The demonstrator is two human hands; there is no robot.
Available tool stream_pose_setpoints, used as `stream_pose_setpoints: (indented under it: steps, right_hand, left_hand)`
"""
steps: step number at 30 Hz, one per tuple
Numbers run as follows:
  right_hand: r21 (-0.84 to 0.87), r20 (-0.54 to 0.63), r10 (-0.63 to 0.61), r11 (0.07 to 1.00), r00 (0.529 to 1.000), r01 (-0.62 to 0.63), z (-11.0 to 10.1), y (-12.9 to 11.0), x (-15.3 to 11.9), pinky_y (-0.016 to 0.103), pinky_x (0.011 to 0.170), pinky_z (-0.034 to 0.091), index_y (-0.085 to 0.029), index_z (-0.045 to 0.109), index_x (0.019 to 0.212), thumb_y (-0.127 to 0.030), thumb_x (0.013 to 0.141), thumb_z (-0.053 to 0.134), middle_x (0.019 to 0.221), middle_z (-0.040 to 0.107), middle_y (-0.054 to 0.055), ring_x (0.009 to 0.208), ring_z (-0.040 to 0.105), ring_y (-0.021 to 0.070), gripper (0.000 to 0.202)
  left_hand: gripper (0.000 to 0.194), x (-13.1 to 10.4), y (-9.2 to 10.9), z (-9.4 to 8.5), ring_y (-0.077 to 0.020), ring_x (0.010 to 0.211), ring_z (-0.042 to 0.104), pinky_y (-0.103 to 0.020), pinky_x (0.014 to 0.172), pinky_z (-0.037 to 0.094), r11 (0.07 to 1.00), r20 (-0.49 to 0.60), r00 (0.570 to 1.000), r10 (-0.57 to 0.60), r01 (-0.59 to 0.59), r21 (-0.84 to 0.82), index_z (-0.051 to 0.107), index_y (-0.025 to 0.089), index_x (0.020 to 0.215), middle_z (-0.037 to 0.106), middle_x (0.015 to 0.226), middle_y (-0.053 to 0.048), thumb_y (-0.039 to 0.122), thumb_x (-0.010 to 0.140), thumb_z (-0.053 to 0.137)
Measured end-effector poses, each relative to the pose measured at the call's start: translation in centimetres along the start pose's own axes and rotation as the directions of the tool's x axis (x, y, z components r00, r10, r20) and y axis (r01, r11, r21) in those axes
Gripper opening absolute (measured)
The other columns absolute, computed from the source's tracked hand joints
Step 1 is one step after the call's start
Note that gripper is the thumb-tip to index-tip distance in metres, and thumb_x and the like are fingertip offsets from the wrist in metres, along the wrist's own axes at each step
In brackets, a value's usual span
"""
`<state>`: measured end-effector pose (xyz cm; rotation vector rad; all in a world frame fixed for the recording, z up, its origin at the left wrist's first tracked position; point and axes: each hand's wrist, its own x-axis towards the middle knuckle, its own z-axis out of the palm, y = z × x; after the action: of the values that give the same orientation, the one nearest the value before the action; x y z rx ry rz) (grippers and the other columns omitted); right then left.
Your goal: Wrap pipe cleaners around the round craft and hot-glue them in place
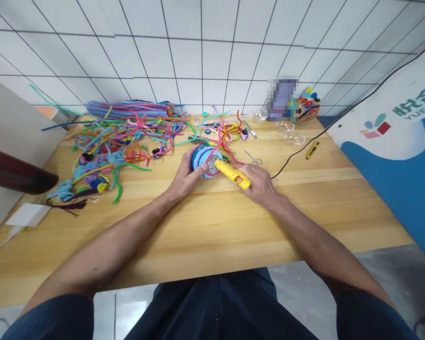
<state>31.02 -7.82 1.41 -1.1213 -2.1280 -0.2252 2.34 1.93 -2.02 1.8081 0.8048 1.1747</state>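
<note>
Near the middle of the wooden table, my left hand [186,174] grips a round object [199,156] wrapped in blue and light-blue fuzzy stems, with a pink stem on it. Its end, turned toward me, looks clear or silvery at the centre. My right hand [260,183] is closed round a yellow glue gun [233,174], whose nozzle points left at that centre. Whether the nozzle touches the surface I cannot tell. A black cord runs from near my right hand to the upper right.
Tangled fuzzy stems [102,141] cover the back left. Small scissors [253,158] lie behind my right hand, a yellow cutter [312,150] further right. Clear domes [294,138] stand near the wall. A white box [28,215] with a cable sits at the left edge.
</note>
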Motion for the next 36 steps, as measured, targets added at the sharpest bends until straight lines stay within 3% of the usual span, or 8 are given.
stream_pose_setpoints:
  steps: [6,12,19,27,32,36]
  right_hand:
    - [0.004,0.017,0.060,0.998,0.998,-0.060,-0.01,0.08,-0.17,0.041,0.084,0.062,-0.024,0.074,0.122,-0.028,0.110,0.059,0.100,0.084,0.010,0.091,0.080,0.0292,0.019]
    - [-0.013,-0.011,0.031,0.999,0.999,-0.031,0.05,0.38,-0.14,0.040,0.078,0.061,-0.024,0.072,0.120,-0.025,0.107,0.062,0.096,0.084,0.008,0.085,0.079,0.0279,0.016]
    - [0.058,0.023,0.034,0.998,0.999,-0.035,0.06,0.37,-0.14,0.043,0.085,0.065,-0.023,0.073,0.133,-0.031,0.111,0.060,0.108,0.087,0.013,0.096,0.083,0.0306,0.027]
    - [-0.004,-0.001,-0.020,1.000,1.000,0.020,0.08,0.56,-0.19,0.043,0.081,0.063,-0.023,0.076,0.131,-0.036,0.116,0.057,0.103,0.085,0.011,0.091,0.079,0.0288,0.027]
    - [0.013,-0.010,0.013,1.000,1.000,-0.013,-0.26,0.42,-0.24,0.044,0.080,0.062,-0.023,0.075,0.131,-0.028,0.113,0.059,0.101,0.084,0.010,0.091,0.079,0.0298,0.025]
    - [0.032,0.023,0.026,0.999,0.999,-0.027,-0.19,0.13,-0.32,0.044,0.083,0.061,-0.024,0.075,0.130,-0.032,0.114,0.059,0.104,0.085,0.010,0.093,0.079,0.0300,0.024]
  left_hand:
    - [0.082,-0.04,0.15,-0.13,-0.0394,0.165,0.055,-0.061,0.143,0.042,1.000,0.004,1.000,0.010,-0.010,-0.004,0.051,0.029,0.168,0.057,0.174,-0.015,0.074,0.103,0.075]
    - [0.085,-0.10,0.26,-0.01,-0.0411,0.166,0.053,-0.063,0.143,0.040,1.000,-0.005,1.000,-0.019,0.019,-0.023,0.052,0.028,0.168,0.056,0.174,-0.016,0.075,0.101,0.077]
    - [0.084,-0.14,0.14,0.11,-0.0393,0.164,0.055,-0.061,0.143,0.041,1.000,-0.002,1.000,0.007,-0.007,-0.005,0.052,0.029,0.168,0.057,0.173,-0.015,0.074,0.102,0.076]
    - [0.083,-0.31,0.23,0.14,-0.0385,0.163,0.056,-0.059,0.141,0.045,0.999,0.012,1.000,0.010,-0.010,0.032,0.049,0.030,0.171,0.057,0.173,-0.015,0.074,0.104,0.074]
    - [0.084,-0.37,0.25,0.17,-0.0391,0.164,0.055,-0.060,0.142,0.043,1.000,0.005,1.000,0.011,-0.011,0.019,0.049,0.031,0.171,0.056,0.174,-0.015,0.074,0.104,0.074]
    - [0.083,-0.34,0.26,0.17,-0.0387,0.165,0.054,-0.060,0.143,0.042,1.000,0.007,1.000,0.020,-0.021,0.016,0.050,0.031,0.170,0.056,0.175,-0.014,0.075,0.104,0.074]
